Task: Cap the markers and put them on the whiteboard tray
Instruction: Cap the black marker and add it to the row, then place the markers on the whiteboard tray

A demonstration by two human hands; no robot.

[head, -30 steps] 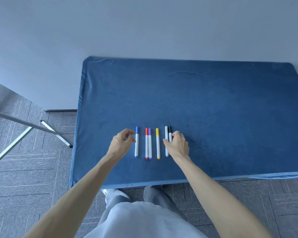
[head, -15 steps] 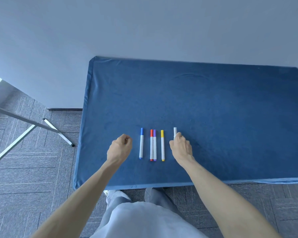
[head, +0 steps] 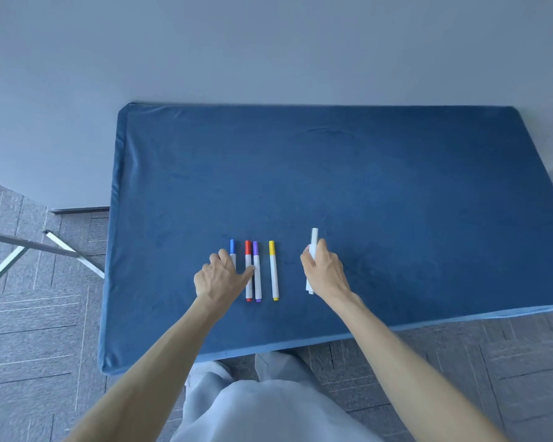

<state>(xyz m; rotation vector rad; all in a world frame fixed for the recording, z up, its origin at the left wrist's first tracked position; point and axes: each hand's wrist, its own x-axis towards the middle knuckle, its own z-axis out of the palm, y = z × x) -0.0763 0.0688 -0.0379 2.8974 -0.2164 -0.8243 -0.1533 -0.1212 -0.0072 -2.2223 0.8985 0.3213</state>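
Note:
Four capped markers lie side by side on the blue table: a blue marker, a red marker, a purple marker and a yellow marker. My left hand rests on them, fingers curled over the blue marker and thumb touching the red and purple ones; all still lie flat. My right hand is closed around white marker barrels, held to the right of the yellow one. Their cap colour is hidden. No whiteboard tray is in view.
A metal stand leg crosses the grey floor left of the table. A pale wall rises directly behind the table. The table's near edge is just in front of my legs.
My right hand has picked up the two rightmost markers and carried them to the right. My left hand drew back from the blue marker, then came down over the blue and red ones.

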